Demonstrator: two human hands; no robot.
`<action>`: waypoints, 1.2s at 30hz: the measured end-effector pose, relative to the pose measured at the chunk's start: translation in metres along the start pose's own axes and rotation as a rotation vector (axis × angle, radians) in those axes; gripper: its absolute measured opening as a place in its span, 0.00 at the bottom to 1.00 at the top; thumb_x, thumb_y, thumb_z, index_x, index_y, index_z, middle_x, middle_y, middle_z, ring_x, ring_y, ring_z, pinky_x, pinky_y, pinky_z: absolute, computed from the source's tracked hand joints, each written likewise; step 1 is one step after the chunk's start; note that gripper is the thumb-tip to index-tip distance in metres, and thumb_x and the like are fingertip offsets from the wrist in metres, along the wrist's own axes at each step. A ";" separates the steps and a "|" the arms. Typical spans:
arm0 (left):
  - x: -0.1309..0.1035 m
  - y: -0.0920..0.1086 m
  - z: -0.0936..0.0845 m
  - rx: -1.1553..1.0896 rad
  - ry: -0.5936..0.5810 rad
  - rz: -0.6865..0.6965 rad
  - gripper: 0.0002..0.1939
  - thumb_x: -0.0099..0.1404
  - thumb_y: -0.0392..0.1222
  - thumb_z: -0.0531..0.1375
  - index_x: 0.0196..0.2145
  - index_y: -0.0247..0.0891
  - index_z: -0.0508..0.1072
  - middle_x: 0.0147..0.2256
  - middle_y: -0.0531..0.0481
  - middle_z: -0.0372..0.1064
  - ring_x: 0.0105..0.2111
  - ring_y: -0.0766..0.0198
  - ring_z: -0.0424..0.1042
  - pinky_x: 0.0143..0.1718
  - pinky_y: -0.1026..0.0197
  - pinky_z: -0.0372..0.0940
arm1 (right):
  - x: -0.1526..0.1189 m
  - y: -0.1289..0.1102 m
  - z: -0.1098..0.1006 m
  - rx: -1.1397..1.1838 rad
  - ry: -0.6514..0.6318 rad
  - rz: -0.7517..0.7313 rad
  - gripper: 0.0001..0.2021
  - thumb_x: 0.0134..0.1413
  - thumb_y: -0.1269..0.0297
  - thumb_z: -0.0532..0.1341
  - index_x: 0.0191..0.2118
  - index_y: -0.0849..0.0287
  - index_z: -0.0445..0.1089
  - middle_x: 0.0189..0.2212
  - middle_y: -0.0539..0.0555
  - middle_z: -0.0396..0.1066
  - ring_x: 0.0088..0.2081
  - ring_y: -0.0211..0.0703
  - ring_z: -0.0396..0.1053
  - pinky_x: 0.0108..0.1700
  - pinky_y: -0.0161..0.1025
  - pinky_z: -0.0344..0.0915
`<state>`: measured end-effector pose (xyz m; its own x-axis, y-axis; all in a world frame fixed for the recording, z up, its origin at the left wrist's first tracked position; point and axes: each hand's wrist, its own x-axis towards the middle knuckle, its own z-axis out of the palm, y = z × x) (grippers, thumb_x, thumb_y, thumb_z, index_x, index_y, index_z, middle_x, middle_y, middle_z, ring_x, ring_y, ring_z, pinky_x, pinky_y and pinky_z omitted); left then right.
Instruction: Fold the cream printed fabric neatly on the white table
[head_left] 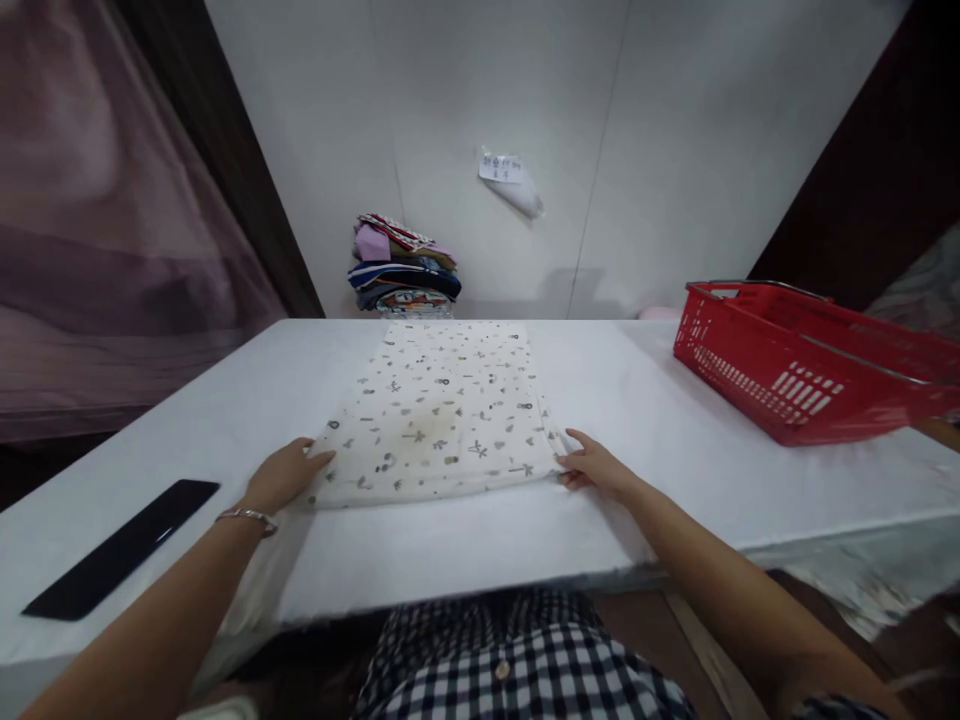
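A white cloth (435, 410) with small grey printed figures lies flat on the white table, its near edge straight across between my hands. At its near left corner my left hand (289, 473) pinches the fabric between thumb and fingers, a bracelet on that wrist. The near right corner is gripped by my right hand (589, 463), with some fingers tucked under the edge. A faint yellowish patch shows on the cloth's near middle.
A red plastic basket (787, 370) stands on the right of the table (465, 560). Folded fabrics (405, 275) are stacked at the far edge. A black flat object (124, 548) lies at the left. A labelled paper (510, 180) hangs on the wall.
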<state>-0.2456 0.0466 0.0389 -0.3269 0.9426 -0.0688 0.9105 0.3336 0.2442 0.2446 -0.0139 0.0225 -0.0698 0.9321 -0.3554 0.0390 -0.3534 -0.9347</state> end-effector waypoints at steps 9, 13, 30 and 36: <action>-0.094 0.167 0.027 -0.167 0.019 0.629 0.19 0.63 0.51 0.51 0.48 0.42 0.67 0.47 0.47 0.67 0.44 0.57 0.66 0.45 0.58 0.61 | -0.002 0.011 -0.003 0.168 0.011 -0.019 0.34 0.57 0.68 0.57 0.65 0.59 0.39 0.24 0.54 0.73 0.28 0.42 0.74 0.27 0.36 0.70; -0.141 0.242 0.066 -0.248 -0.051 1.006 0.18 0.58 0.50 0.58 0.46 0.43 0.68 0.44 0.45 0.68 0.45 0.55 0.65 0.47 0.54 0.59 | -0.002 0.015 -0.002 0.156 0.032 -0.090 0.34 0.55 0.72 0.56 0.64 0.57 0.41 0.23 0.51 0.72 0.27 0.41 0.73 0.27 0.36 0.70; -0.139 0.278 0.094 -0.388 -0.161 0.795 0.07 0.60 0.40 0.54 0.31 0.39 0.72 0.29 0.51 0.70 0.31 0.65 0.66 0.33 0.62 0.58 | 0.005 0.019 0.002 0.070 0.063 -0.162 0.34 0.50 0.68 0.58 0.63 0.58 0.46 0.29 0.52 0.74 0.24 0.37 0.70 0.19 0.29 0.60; -0.140 0.277 0.098 -0.311 -0.101 0.882 0.08 0.61 0.39 0.54 0.33 0.38 0.72 0.32 0.50 0.70 0.34 0.64 0.66 0.36 0.62 0.58 | 0.001 0.020 0.002 0.121 0.056 -0.197 0.33 0.52 0.67 0.56 0.63 0.58 0.46 0.29 0.52 0.74 0.24 0.37 0.70 0.19 0.30 0.60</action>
<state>0.0770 0.0084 0.0216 0.4851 0.8548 0.1841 0.7058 -0.5071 0.4947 0.2430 -0.0202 0.0032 -0.0083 0.9858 -0.1675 -0.0897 -0.1675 -0.9818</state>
